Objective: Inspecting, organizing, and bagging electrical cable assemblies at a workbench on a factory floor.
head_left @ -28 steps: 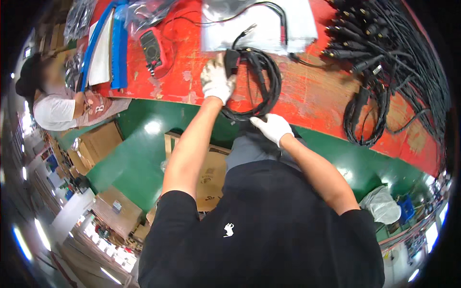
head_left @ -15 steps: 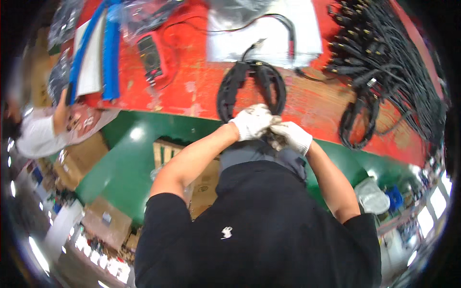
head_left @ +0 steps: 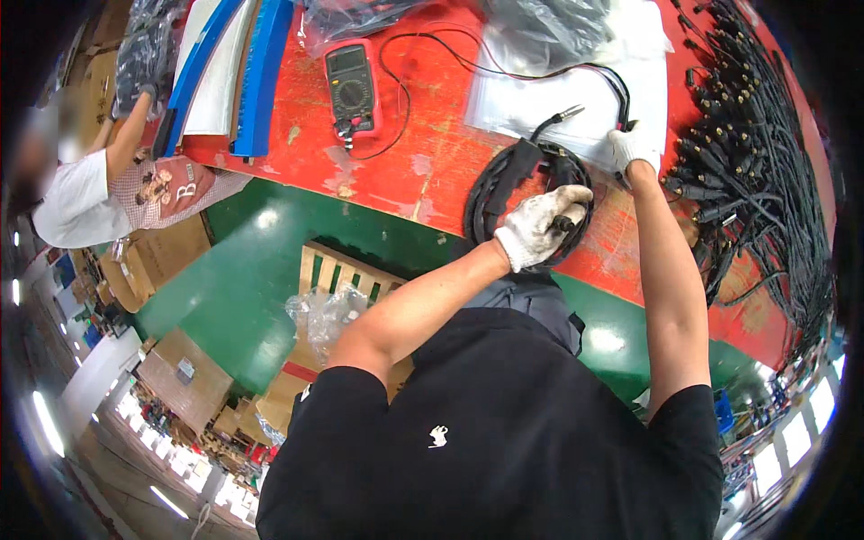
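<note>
A coiled black cable (head_left: pixel 480 200) lies at the table's front edge, with a metal-tipped plug (head_left: pixel 567 113) sticking out at its far side. My left hand (head_left: pixel 531 227), in a stained white glove, rests over the near right part of the coil. Its fingers are closed around a black cable end (head_left: pixel 563 222). To its right, my gloved right hand (head_left: pixel 632 148) is closed on the black test leads (head_left: pixel 620 90) beside the coil; their tips are hidden. These leads run back to a red and grey multimeter (head_left: pixel 351 88) lying face up.
Many black cables with metal-tipped ends (head_left: pixel 747 144) are heaped on the right of the red table (head_left: pixel 396 180). Clear plastic bags (head_left: pixel 517 108) lie at the back. Blue-edged strips (head_left: pixel 255 81) lie at the left, near another person (head_left: pixel 85 202). A wooden pallet (head_left: pixel 346 270) stands below.
My hands were together at the table edge. The right hand has moved away to the far right and taken hold of the test leads; the left is now over the coil. The view has shifted.
</note>
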Action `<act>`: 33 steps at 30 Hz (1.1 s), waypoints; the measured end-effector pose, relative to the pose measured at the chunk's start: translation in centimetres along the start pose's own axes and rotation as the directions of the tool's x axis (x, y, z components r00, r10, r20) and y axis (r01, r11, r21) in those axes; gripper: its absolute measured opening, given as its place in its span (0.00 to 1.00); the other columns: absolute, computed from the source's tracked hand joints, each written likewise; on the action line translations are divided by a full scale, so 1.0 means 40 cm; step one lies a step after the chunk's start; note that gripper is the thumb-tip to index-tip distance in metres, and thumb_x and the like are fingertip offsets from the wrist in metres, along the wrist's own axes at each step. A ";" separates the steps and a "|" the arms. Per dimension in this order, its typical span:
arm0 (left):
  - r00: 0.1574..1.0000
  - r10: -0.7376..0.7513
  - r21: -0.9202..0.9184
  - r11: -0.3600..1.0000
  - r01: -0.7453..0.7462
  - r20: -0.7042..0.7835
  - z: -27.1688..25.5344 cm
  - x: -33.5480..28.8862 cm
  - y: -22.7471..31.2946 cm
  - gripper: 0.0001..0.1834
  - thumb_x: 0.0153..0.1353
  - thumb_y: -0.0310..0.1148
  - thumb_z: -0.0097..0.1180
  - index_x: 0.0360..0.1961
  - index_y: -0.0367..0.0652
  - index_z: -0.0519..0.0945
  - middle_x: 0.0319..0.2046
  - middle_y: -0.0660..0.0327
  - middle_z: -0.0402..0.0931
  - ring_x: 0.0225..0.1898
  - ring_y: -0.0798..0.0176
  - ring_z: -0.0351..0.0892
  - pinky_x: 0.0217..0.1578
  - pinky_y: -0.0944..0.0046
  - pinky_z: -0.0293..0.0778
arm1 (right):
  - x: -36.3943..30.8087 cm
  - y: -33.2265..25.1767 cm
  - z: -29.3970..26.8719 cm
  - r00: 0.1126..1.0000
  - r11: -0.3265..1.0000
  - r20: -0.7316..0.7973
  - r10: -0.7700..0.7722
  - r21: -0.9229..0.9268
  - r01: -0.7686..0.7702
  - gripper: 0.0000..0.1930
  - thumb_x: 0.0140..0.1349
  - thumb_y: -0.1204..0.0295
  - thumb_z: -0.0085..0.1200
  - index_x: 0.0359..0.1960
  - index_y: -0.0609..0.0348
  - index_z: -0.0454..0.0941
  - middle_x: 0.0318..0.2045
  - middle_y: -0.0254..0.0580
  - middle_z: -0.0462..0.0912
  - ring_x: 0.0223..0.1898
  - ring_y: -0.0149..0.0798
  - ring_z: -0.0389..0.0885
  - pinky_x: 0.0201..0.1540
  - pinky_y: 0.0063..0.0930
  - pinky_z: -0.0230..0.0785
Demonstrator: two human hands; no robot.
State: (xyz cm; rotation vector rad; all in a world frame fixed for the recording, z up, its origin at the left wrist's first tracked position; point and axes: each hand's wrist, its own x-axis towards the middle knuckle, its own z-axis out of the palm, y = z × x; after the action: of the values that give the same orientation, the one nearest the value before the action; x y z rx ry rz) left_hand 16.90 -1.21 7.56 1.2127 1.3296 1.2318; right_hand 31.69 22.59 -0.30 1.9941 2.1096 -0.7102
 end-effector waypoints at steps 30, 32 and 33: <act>0.919 -0.392 -0.331 0.862 0.385 0.047 0.019 0.122 0.041 0.16 0.67 0.37 0.64 0.49 0.37 0.81 0.32 0.63 0.83 0.33 0.72 0.78 0.36 0.68 0.75 | -0.258 -0.083 -0.203 0.740 0.327 0.613 -0.275 0.784 -0.528 0.14 0.68 0.58 0.59 0.42 0.56 0.83 0.23 0.29 0.80 0.18 0.23 0.72 0.19 0.16 0.56; 0.916 -0.398 -0.387 0.837 0.386 0.053 0.023 0.120 0.043 0.15 0.67 0.38 0.64 0.48 0.40 0.82 0.29 0.67 0.80 0.25 0.76 0.74 0.26 0.71 0.70 | -0.245 -0.077 -0.220 0.712 0.452 0.596 -0.371 0.786 -0.422 0.14 0.68 0.60 0.59 0.44 0.58 0.83 0.24 0.30 0.81 0.20 0.23 0.73 0.21 0.15 0.57; 0.910 -0.412 -0.385 0.832 0.398 0.052 0.024 0.117 0.043 0.14 0.67 0.39 0.64 0.48 0.41 0.82 0.27 0.69 0.79 0.21 0.79 0.70 0.21 0.73 0.66 | -0.240 -0.080 -0.224 0.704 0.493 0.579 -0.411 0.791 -0.362 0.14 0.69 0.61 0.59 0.44 0.58 0.83 0.25 0.30 0.81 0.20 0.22 0.73 0.21 0.15 0.56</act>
State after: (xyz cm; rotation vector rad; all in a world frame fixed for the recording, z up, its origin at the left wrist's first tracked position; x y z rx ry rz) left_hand 17.58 3.54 9.18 0.5891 1.2117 1.1343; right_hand 31.44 17.87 12.35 1.4253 1.2843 -2.5098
